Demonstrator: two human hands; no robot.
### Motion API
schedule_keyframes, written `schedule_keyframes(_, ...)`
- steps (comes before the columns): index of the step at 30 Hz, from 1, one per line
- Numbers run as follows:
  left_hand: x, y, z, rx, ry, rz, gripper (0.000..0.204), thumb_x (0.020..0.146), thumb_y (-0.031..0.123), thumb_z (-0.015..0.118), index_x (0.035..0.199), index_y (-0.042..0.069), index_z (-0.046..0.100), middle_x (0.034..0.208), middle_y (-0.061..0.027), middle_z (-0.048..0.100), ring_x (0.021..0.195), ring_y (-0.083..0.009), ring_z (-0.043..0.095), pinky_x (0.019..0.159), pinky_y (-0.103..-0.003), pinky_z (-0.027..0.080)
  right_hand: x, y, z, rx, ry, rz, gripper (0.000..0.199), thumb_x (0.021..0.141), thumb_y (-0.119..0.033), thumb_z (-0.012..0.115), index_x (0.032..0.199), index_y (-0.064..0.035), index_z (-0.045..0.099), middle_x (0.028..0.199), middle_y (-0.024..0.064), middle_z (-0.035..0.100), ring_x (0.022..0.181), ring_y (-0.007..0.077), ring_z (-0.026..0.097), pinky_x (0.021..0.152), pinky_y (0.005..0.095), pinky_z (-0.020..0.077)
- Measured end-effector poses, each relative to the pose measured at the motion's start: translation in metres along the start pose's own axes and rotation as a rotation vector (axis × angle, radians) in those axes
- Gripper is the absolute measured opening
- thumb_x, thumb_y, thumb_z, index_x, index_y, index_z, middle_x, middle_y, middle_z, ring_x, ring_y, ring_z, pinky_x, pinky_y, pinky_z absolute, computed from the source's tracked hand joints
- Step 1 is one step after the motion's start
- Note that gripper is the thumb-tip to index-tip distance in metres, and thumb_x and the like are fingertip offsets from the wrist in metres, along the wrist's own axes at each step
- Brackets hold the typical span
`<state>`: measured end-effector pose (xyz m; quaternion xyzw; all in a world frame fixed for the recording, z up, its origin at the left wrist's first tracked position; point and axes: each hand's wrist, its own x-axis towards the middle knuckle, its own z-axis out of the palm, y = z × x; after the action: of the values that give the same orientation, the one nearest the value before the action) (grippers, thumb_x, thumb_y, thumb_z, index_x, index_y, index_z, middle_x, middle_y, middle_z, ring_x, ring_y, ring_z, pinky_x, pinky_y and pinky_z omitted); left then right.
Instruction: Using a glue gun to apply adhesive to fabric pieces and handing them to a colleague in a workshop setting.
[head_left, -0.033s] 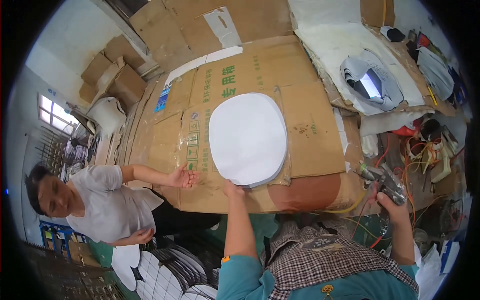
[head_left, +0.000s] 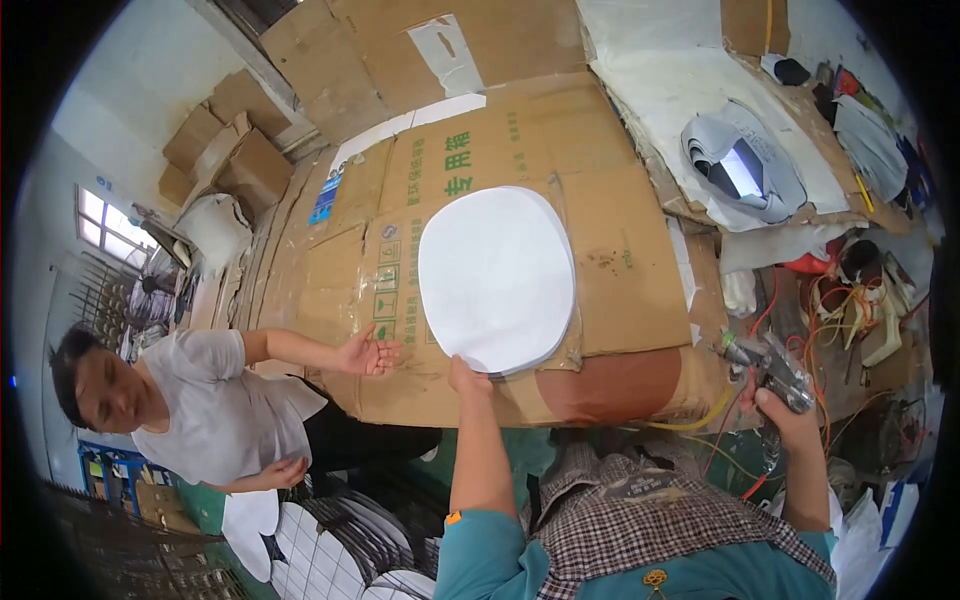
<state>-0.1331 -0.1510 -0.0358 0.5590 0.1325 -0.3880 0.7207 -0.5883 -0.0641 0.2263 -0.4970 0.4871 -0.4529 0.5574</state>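
Observation:
A white rounded-square panel (head_left: 495, 275) lies flat on a table covered in brown cardboard (head_left: 620, 260). My left hand (head_left: 468, 378) grips the panel's near edge, with the arm stretched forward. My right hand (head_left: 782, 408) is at the table's near right corner and holds a metal hand tool (head_left: 765, 362) with a yellow hose running from it. Another person stands at the table's left side, with an open hand (head_left: 368, 352) resting palm up on the cardboard, a little left of the panel.
A stack of white panels (head_left: 320, 545) lies low at the left by the other person. A grey and white cover (head_left: 740, 165) sits on the far right of the table. Orange cables and clutter (head_left: 850, 300) fill the right side. Cardboard boxes (head_left: 240, 150) are piled at the far left.

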Motion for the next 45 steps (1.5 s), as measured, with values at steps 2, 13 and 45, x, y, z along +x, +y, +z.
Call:
schedule_keyframes(2, -0.006, -0.006, 0.008, -0.130, -0.030, -0.085, 0.030, 0.081, 0.001, 0.048, 0.111, 0.001, 0.051, 0.105, -0.0124, 0.058, 0.089, -0.0288, 0.061, 0.070, -0.041, 0.053, -0.007, -0.006, 0.007, -0.016, 0.006, 0.028, 0.048, 0.077, -0.012, 0.068, 0.118, 0.0025, 0.048, 0.079, 0.0066, 0.060, 0.067, 0.0126, 0.060, 0.061, 0.0255, 0.0499)
schedule_keyframes(13, -0.043, 0.188, 0.034, -0.291, -0.691, 0.087, 0.036, 0.086, 0.007, 0.048, 0.120, -0.003, 0.043, 0.117, -0.0157, 0.053, 0.109, -0.0292, 0.052, 0.095, -0.046, 0.042, -0.029, -0.013, 0.042, 0.024, -0.129, 0.011, 0.058, 0.078, -0.020, 0.068, 0.125, 0.0036, 0.043, 0.085, 0.0076, 0.058, 0.073, 0.0130, 0.058, 0.067, 0.0262, 0.0500)
schedule_keyframes(45, -0.071, 0.220, -0.190, -0.800, -0.298, 0.530, 0.050, 0.085, 0.047, 0.045, 0.104, 0.001, 0.046, 0.097, -0.0174, 0.057, 0.076, -0.0289, 0.057, 0.062, -0.036, 0.050, -0.111, -0.021, 0.071, -0.119, -0.151, 0.036, 0.059, 0.076, -0.016, 0.070, 0.125, 0.0032, 0.043, 0.085, 0.0114, 0.059, 0.071, 0.0161, 0.059, 0.062, 0.0287, 0.0512)
